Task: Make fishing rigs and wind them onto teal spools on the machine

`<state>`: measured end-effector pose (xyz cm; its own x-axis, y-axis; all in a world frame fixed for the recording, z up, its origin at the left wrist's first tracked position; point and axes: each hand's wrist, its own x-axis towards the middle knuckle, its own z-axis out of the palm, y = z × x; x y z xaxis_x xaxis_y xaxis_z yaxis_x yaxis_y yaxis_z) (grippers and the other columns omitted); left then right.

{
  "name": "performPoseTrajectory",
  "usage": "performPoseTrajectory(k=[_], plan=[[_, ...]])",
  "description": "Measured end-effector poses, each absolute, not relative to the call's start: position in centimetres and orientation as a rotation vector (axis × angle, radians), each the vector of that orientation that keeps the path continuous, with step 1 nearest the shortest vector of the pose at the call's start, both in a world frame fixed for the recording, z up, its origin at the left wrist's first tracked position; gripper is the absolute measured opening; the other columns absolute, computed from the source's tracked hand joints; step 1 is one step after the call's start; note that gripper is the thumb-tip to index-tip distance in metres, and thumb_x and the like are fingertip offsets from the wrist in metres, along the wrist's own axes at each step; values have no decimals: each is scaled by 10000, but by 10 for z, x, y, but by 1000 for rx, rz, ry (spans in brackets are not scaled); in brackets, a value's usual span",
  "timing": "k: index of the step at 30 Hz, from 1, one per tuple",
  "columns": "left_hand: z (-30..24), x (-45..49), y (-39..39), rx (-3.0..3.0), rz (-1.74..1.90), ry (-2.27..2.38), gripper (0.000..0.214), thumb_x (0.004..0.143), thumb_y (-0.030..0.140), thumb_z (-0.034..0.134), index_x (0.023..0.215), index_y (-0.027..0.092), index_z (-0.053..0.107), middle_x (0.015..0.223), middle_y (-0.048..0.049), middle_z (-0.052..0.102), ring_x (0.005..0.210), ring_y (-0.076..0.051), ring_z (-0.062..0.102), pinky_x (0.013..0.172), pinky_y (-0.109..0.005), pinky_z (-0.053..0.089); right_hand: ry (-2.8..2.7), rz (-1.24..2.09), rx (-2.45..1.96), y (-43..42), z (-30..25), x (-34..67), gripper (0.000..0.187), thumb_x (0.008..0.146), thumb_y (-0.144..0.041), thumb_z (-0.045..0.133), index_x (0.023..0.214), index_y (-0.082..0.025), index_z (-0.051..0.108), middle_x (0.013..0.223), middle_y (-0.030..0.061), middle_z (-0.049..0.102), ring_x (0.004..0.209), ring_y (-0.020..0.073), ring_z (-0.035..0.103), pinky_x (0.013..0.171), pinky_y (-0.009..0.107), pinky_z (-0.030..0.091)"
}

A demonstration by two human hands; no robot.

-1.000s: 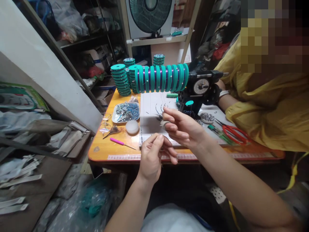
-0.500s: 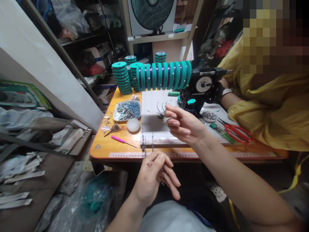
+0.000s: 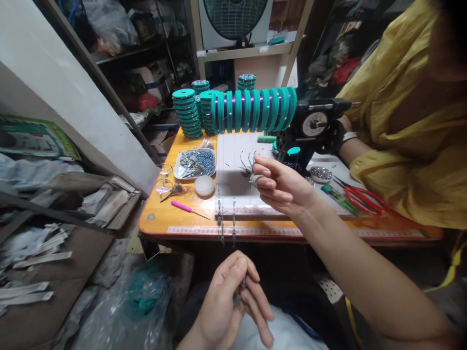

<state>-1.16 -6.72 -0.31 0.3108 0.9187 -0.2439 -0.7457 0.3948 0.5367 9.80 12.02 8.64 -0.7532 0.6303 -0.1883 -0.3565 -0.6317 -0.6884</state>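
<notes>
Seemingly to keep something fine stretched between them, the right hand (image 3: 282,187) pinches a small dark bundle of wire hooks (image 3: 247,170) above the white board (image 3: 228,160) on the orange wooden counter (image 3: 164,221); the left hand (image 3: 229,301), its grip clenched on a tiny dark piece (image 3: 243,282), has dropped below the counter's edge.

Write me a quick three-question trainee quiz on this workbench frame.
1. True or false: the red scissors lie to the right of the pink-handled tool.
2. Which of the person's hands is held over the white board? A. left B. right
3. Fill in: the row of spools is ___ in colour.
Key: 1 true. 2 B: the right hand pinches dark wire pieces; the left hand pinches a small dark piece below the table edge. 3 teal.
</notes>
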Motion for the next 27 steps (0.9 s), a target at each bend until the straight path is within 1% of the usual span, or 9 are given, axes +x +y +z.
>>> performPoseTrajectory(k=[3,5,7,10,14,17,19,24,27], plan=[[-3,-11,-71,329,1130,511,396,1032,410,272,869,144,517,623,-85,734,408,-188,666,333,-166,459,-865,2334,-599,118,88,96,434,977,-363,464,592,-177,386,425,-53,488,202,18,294,209,114,159],[-6,-10,-73,331,1147,441,438,1036,404,257,912,118,566,683,-104,750,464,-192,692,375,-179,497,-839,2325,-618,118,90,97,463,1001,-355,401,575,-174,392,415,-46,484,198,21,292,206,114,154],[-10,-8,-77,334,1166,347,464,1045,369,236,922,102,595,722,-124,759,525,-185,714,423,-162,512,-814,2314,-623,119,90,98,475,1008,-344,378,565,-173,399,407,-42,481,196,24,293,204,116,149],[-17,-7,-82,328,1213,215,499,1054,320,185,903,99,606,755,-141,764,582,-177,730,435,-121,485,-811,2301,-605,120,90,100,452,988,-340,430,569,-175,410,409,-43,489,199,26,299,203,120,149],[-23,-7,-87,346,1255,190,527,1055,308,146,894,94,600,785,-161,763,613,-193,738,417,-114,439,-823,2296,-590,120,89,102,423,954,-342,506,578,-178,400,415,-52,496,207,20,299,207,118,145],[-23,-8,-89,355,1246,235,521,1055,299,152,875,95,597,769,-158,762,611,-187,739,415,-112,416,-847,2282,-596,120,90,103,418,931,-353,547,583,-179,394,417,-60,498,210,17,307,212,119,138],[-19,-9,-89,359,1228,275,518,1055,297,161,875,97,604,774,-149,765,617,-185,740,429,-120,436,-866,2280,-587,120,90,104,417,920,-358,561,583,-180,390,416,-62,497,209,18,311,215,119,137],[-6,-11,-82,435,1304,324,461,1047,330,238,1059,91,632,743,-115,764,571,-195,727,465,-180,533,-899,2291,-553,122,90,105,426,911,-356,574,580,-182,368,427,-65,497,209,14,300,220,119,139],[-2,-13,-78,443,1278,438,414,1039,302,295,948,97,643,683,-92,751,523,-173,713,443,-157,514,-855,2273,-593,121,92,105,439,947,-361,514,574,-182,366,414,-59,486,205,16,286,217,118,130]])
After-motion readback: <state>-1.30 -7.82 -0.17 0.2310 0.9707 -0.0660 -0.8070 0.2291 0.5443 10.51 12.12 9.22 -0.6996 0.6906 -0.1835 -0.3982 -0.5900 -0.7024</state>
